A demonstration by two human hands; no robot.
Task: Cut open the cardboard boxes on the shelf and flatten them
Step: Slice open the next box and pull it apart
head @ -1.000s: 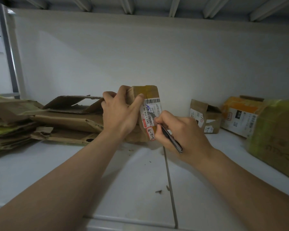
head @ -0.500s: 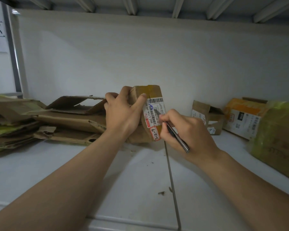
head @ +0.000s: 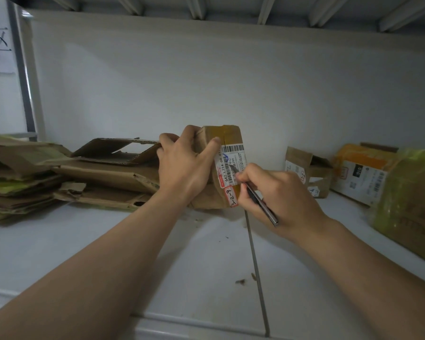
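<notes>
A small brown cardboard box with yellow tape and a white barcode label stands upright on the white shelf, at its middle. My left hand grips the box from the left, thumb on the label's upper edge. My right hand holds a slim metal-handled knife like a pen. Its blade tip touches the label on the box's front face.
Flattened cardboard lies stacked at the back left, with a greenish pile further left. At the right stand a small opened box, an orange-taped box and a green-wrapped box. Cardboard crumbs dot the shelf.
The knife tip has slid a little down the label, and my right hand has come down with it. My left hand keeps its grip on the box.
</notes>
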